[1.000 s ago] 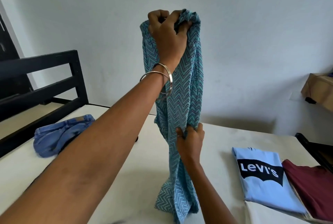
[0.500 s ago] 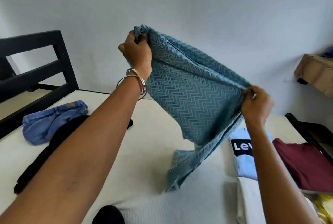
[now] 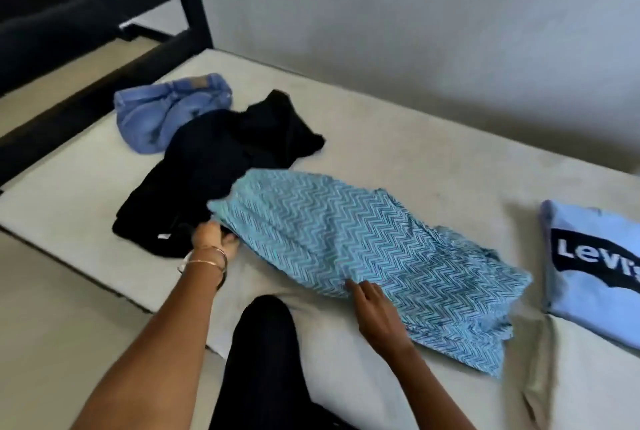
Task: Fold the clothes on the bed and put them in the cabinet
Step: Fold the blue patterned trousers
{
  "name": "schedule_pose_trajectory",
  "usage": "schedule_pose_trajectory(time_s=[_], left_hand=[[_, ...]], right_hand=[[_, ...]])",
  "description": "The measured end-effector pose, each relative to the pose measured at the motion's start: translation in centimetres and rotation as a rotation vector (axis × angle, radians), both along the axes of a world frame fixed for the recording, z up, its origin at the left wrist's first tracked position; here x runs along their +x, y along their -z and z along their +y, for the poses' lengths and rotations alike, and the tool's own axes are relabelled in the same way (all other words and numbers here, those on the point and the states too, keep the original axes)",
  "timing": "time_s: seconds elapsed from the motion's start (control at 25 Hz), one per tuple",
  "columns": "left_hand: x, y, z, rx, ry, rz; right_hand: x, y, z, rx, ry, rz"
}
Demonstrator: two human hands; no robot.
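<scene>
Lying flat across the cream mattress point(image 3: 433, 152), the teal zigzag-print cotton garment point(image 3: 346, 239) is pinched at its corner by the left hand point(image 3: 213, 239); the right hand point(image 3: 375, 308) rests open on its near edge. Layers should be smoothed and edges aligned before folding.

The left hand's point(image 3: 214, 239) fingertips are hidden under the patterned cloth point(image 3: 363, 249). The printed shirt point(image 3: 595, 277) is cut off by the right edge. Part of the black garment point(image 3: 221, 159) is covered by the cloth.
</scene>
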State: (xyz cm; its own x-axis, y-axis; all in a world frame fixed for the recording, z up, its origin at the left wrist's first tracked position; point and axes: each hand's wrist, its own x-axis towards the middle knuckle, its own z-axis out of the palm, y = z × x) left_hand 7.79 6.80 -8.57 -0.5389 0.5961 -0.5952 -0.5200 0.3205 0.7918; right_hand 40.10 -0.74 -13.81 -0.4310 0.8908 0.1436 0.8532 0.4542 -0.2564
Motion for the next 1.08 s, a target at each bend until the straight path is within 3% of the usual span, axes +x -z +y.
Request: schedule_pose_trajectory(time_s=[0.08, 0.16, 0.36, 0.44, 0.56, 0.68, 0.76, 0.96, 1.04, 1.08], left_hand=[[0.4, 5.2, -3.4, -0.183, -0.008, -0.149], [1.1, 7.6, -4.1, -0.226, -0.014, -0.138], [2.3, 7.8, -0.2, -0.219, 0.024, -0.036], [1.5, 8.5, 1.4, -0.253, 0.058, -0.094], [1.3, 6.6, 3.3, -0.03, 0.129, -0.244], [-0.9, 4.9, 4.5, 0.203, -0.047, -0.111], [-3.0, 4.5, 4.0, 0.23, -0.148, -0.029], [-3.4, 8.5, -1.0, -0.181, -0.22, 0.031], [-0.4, 8.6, -2.8, -0.422, -0.19, 0.195], [2.0, 8.3, -3.3, -0.569, -0.112, 0.323]], right_hand=[[-1.7, 4.0, -0.7, -0.101, -0.025, -0.159], [-2.9, 5.5, -1.4, -0.134, -0.004, -0.273], [-3.2, 7.1, -2.6, -0.07, 0.113, -0.308], [-3.2, 7.5, -3.1, -0.068, 0.117, -0.344], [-3.7, 7.0, -2.3, -0.041, 0.173, -0.279], [-5.1, 6.2, -1.4, -0.03, 0.185, -0.202], [-5.6, 6.0, -1.5, -0.073, 0.21, -0.201], [-4.0, 6.3, -2.8, -0.193, 0.247, -0.041], [-2.5, 6.2, -4.1, -0.244, 0.356, 0.159], [-1.6, 5.8, -4.7, -0.31, 0.508, 0.307]])
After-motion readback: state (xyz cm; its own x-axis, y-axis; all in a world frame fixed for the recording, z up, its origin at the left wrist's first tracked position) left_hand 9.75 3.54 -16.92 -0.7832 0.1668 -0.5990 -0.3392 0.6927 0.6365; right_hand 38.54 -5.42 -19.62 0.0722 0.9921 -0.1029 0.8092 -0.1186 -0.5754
